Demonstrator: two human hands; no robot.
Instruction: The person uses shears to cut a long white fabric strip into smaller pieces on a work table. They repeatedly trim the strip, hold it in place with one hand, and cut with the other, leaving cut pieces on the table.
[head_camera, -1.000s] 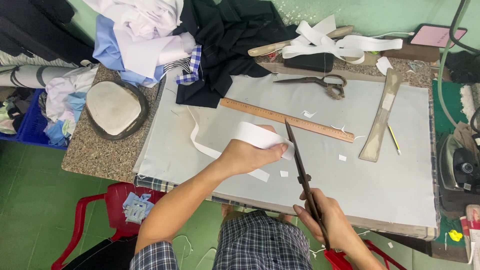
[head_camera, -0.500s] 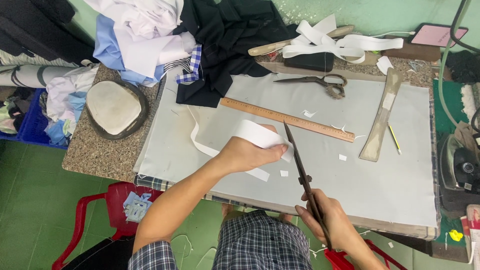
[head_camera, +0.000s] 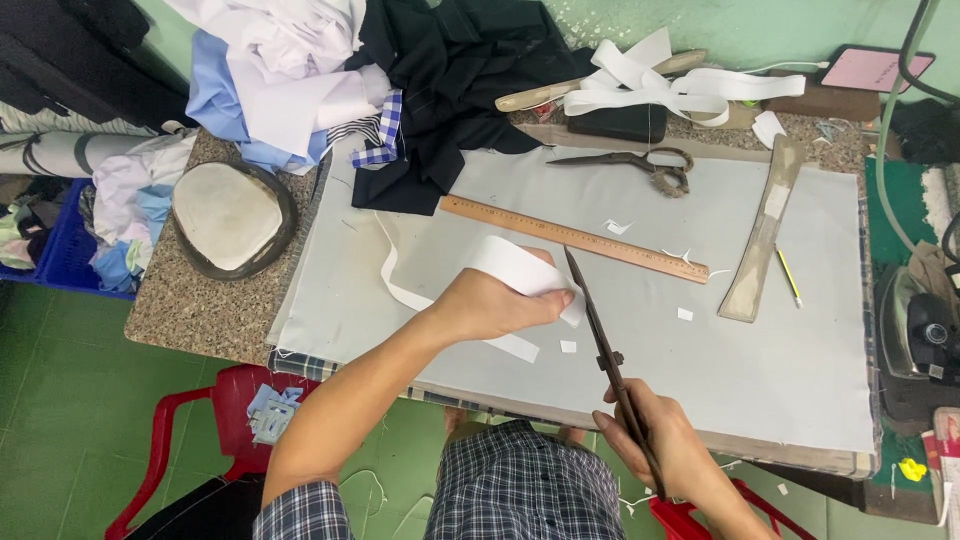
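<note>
Green floor tiles run under a speckled stone surface (head_camera: 190, 310) with a grey cloth pad (head_camera: 760, 370) laid over most of it. At the middle of the pad, the person's left hand (head_camera: 495, 305) folds a white strip (head_camera: 500, 262) over its fingers, the grip clamped on it, thumb under and fingers wrapped across the top. A loose tail of the strip loops away toward 10 o'clock and lies flat on the pad. The right hand (head_camera: 665, 445), at 5 o'clock from the left, is closed around the handles of long shears (head_camera: 600, 335). The blades point toward 11 o'clock with the tip just beside the strip's edge at the left fingertips; whether the blades are parted, I cannot tell.

A wooden ruler (head_camera: 575, 238) lies slantwise just past the strip, toward 12 o'clock. Small white offcuts (head_camera: 685, 314) dot the pad near it. Farther at 1 o'clock rests a second pair of scissors (head_camera: 640, 162), and at 2 o'clock a long pale curved tool (head_camera: 762, 235) with a yellow pencil (head_camera: 787, 276) beside it. Dark fabric (head_camera: 450, 90) and a heap of white and blue shirts (head_camera: 270, 80) crowd the 11 o'clock corner. A round padded form (head_camera: 230, 215) sits at 9 o'clock on the bare stone. A red plastic chair (head_camera: 215, 410) stands below the surface's near edge.
</note>
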